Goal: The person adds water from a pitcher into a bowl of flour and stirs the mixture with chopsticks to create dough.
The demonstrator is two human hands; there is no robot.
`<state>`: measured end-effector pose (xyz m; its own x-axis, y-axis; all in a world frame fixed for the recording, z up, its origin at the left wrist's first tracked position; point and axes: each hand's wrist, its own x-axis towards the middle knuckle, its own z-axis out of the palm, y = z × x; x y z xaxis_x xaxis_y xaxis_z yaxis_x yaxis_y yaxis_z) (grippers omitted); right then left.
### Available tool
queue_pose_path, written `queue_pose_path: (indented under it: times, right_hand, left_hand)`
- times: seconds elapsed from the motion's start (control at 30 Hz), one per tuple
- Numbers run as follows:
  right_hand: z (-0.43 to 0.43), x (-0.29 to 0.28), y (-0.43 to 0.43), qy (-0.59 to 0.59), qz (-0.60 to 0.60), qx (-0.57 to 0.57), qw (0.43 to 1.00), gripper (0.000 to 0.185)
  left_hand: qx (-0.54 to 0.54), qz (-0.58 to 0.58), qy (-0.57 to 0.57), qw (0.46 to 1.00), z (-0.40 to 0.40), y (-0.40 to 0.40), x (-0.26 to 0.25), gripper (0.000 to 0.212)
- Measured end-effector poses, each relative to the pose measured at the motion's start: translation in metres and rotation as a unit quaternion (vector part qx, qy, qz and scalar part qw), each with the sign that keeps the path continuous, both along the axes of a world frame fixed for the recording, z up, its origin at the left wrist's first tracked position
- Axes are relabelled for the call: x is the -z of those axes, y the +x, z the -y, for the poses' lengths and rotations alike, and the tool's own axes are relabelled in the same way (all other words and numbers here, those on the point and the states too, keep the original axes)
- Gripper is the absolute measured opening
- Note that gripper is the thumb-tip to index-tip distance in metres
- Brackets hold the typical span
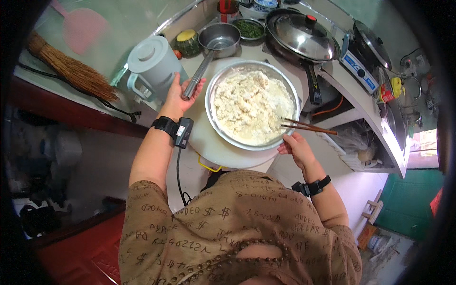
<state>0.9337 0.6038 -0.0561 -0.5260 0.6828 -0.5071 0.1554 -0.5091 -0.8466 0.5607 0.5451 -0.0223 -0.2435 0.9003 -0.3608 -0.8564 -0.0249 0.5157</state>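
Note:
In front of me a wide metal bowl (210, 117) holds a lumpy, wet flour mixture (249, 103), with dry flour showing around its edges. My right hand (295, 148) grips the bowl's near right rim between thumb and fingers. Two brown wooden chopsticks (313, 129) lean over that rim, their tips in the mixture. On the left, my left hand (185, 93) is palm up under the ribbed handle of a small steel saucepan (219, 39). The handle lies across the palm, fingers curled up beside it and thumb apart. A round white board (228, 156) lies under the bowl.
A lidded plastic pitcher (151, 60) stands beside my left hand. Behind are a cut squash (187, 42), a bowl of chopped greens (249, 28) and a lidded frying pan (302, 35), its handle pointing towards me. A straw broom (74, 67) lies left; a portable stove (359, 67) stands right.

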Motion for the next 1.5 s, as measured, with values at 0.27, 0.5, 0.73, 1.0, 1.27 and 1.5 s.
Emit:
queue_pose_path:
  times: [0.27,0.5,0.73,1.0,1.27,1.5]
  right_hand:
    - [-0.008,-0.023,0.010,0.233,0.008,0.112,0.966,0.027]
    - [-0.046,-0.041,-0.003,0.126,-0.338,0.182,0.915,0.030]
    - [-0.038,-0.062,-0.055,0.218,-0.280,0.056,0.933,0.039]
    - [0.003,-0.087,-0.076,0.363,-0.239,-0.106,0.894,0.041]
    - [-0.030,-0.056,-0.067,0.296,-0.141,-0.033,0.944,0.040]
    - [-0.062,-0.095,0.002,0.535,0.087,0.028,0.840,0.010]
  left_hand:
    - [-0.098,-0.031,-0.061,0.993,0.018,0.021,0.017,0.046]
    - [-0.150,-0.140,-0.160,0.965,0.040,0.044,0.027,0.046]
    - [0.010,-0.243,-0.194,0.950,0.061,0.130,0.018,0.023]
    - [-0.121,-0.412,-0.226,0.874,0.045,0.131,0.052,0.020]
    - [-0.210,-0.626,-0.270,0.701,0.025,0.126,0.047,0.021]
    - [-0.124,-0.525,-0.233,0.809,0.022,0.111,0.047,0.029]
